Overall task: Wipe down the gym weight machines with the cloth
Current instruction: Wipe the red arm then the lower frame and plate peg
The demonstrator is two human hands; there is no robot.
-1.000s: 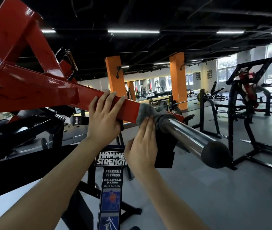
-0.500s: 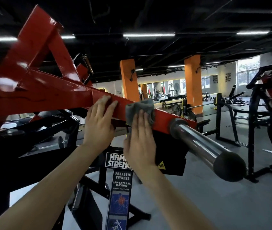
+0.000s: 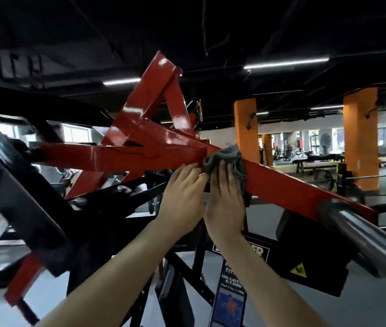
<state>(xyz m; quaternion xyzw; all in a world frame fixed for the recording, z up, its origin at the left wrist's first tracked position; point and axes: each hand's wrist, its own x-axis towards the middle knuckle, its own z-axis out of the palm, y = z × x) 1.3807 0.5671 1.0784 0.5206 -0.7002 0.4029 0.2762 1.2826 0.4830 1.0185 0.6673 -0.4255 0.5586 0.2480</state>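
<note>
Both hands are up on the machine. Left hand point(image 3: 182, 185) lies flat, fingers straight, on the red arm point(image 3: 281, 185), probably to steady it. Right hand point(image 3: 225, 199) keeps its fingers point(image 3: 222, 172) straight too, pressing the grey cloth point(image 3: 225, 155) against the arm's side, bunched over the top edge. Orange pillars point(image 3: 360, 138) stand way behind.

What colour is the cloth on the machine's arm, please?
The cloth is grey, best seen in the head view.
</note>
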